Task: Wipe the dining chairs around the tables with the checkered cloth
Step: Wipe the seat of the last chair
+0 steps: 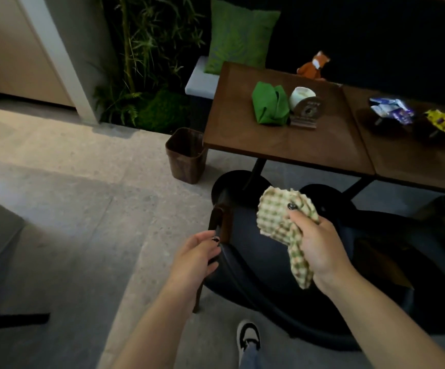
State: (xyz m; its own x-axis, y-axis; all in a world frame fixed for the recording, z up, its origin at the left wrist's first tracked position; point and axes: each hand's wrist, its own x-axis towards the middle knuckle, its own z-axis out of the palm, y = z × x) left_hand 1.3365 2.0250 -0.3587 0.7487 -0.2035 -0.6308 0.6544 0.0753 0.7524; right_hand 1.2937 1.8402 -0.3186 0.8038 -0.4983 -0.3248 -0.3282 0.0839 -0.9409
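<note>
My right hand [319,246] grips the checkered cloth [285,222] bunched above the chair [256,262] at frame centre; my left hand [197,257] holds the chair's edge

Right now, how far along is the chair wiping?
Nothing shows a finished chair. In hand: the right hand grips the checkered cloth bunched above the dark chair, not on it, while the left hand holds the chair's edge. Left to do: wiping this chair, then any others by the tables; only this one is clearly visible.
</note>
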